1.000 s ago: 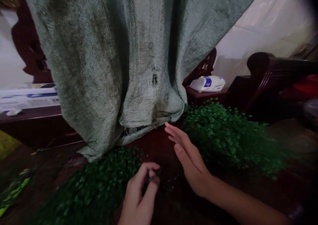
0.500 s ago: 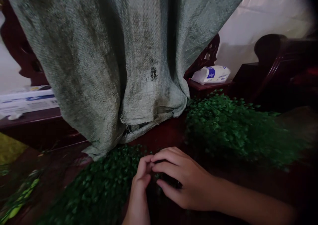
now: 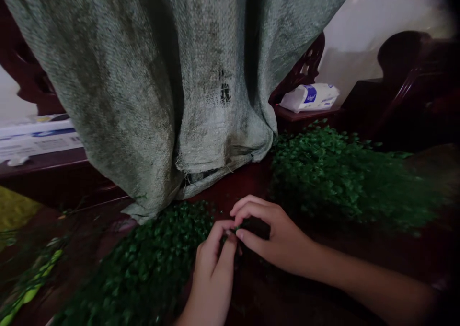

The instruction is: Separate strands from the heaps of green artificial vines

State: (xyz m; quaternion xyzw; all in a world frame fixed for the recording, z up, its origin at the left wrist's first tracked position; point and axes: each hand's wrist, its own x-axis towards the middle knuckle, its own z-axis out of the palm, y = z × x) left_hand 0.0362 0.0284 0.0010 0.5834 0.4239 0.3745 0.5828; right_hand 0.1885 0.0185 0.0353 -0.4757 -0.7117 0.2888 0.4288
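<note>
My left hand (image 3: 216,256) is closed, thumb and forefinger pinched together at the front. My right hand (image 3: 273,232) curls in from the right, its thumb and fingers closing beside the left fingertips. A tiny dark green bit shows between the two hands, too small to name. Just left of my left hand lies a heap of small-leaved greenery (image 3: 143,263). Another greenery heap (image 3: 323,172), bushier, lies beyond my right hand on the dark red wooden surface (image 3: 247,184).
A large grey-green woven sack (image 3: 212,76) hangs down in front, with a torn hole and frayed hem. A tissue pack (image 3: 312,97) sits on a ledge at right. A white box (image 3: 39,141) lies at left. A bright green-yellow strip (image 3: 36,285) is at lower left.
My left thumb has come up into view against the forefinger. My right hand has lifted slightly and its thumb has drawn closer to the left fingertips. The view has tilted slightly downward.
</note>
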